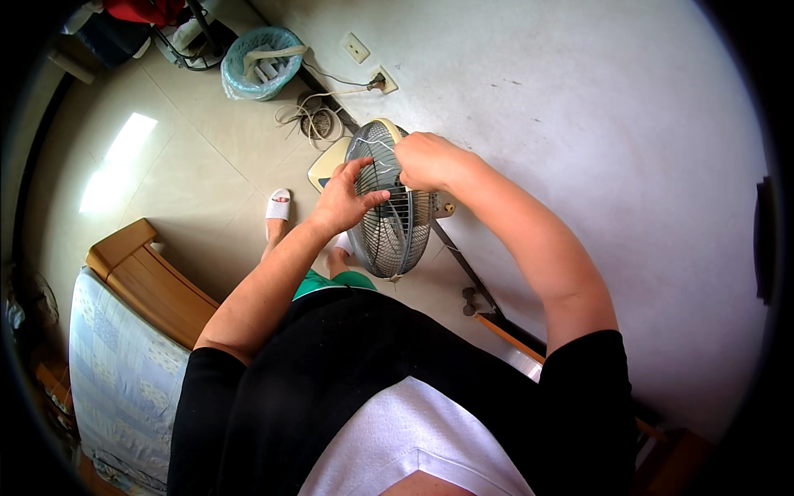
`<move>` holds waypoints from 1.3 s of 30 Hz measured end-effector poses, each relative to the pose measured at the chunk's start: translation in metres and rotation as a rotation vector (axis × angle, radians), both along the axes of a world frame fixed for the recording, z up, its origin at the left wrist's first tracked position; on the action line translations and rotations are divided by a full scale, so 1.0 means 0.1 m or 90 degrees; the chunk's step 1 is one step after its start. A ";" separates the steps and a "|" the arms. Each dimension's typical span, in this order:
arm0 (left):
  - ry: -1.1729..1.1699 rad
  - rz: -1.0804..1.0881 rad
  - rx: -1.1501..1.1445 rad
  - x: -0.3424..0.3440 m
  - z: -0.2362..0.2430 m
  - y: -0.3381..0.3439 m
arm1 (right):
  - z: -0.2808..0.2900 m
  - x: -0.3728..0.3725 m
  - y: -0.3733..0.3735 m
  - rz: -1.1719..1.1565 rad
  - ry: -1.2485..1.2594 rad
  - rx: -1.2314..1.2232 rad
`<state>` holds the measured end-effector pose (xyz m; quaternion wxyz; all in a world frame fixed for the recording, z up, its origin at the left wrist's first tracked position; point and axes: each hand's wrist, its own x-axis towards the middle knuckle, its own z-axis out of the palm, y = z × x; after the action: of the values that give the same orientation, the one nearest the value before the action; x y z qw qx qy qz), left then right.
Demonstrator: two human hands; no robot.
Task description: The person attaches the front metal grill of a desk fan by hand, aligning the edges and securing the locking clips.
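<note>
1. Biggest of all is the pale wall (595, 124), filling the whole right-hand side of the room from where I stand.
2. The tiled floor (198, 165) spreads off to the left, with a bright patch of light on it.
3. The person, in a black-and-white top (322, 355) and green shorts (331, 283), stands close by the wall, both arms reaching forward.
4. On the left lies a mattress (124, 364) in a pale blue patterned cover, with a wooden bed end (153, 281) right against it.
5. The fan (389, 244) is on the floor in front of the person, near the wall; its round wire cage sits under both hands, and its cream base (327, 169) shows just beyond.
6. Farther off, a bluish bin (248, 89) with a plastic liner stands near the wall.
7. The left hand (343, 198) is open, fingers and thumb spread over the cage front.
8. The right hand (426, 161) has its fingers curled at the cage's upper edge; I can't tell whether they grip anything.
9. A white slipper (279, 210) shows on one foot.
10. A pale cord (318, 136) lies looped on the floor below two wall sockets (356, 47).
11. A dark plug (377, 82) sits in the lower socket.
</note>
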<state>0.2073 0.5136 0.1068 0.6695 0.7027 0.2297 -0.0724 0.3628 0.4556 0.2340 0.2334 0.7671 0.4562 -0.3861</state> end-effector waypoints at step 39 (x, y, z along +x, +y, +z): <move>-0.271 0.057 0.281 0.34 0.14 0.03 | -0.60 -0.15 -0.77 -0.889 0.258 0.554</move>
<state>0.2409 0.5170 0.1210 0.5363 0.8197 0.1247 0.1576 0.3477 0.3789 0.1742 -0.4608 0.8102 0.0186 -0.3619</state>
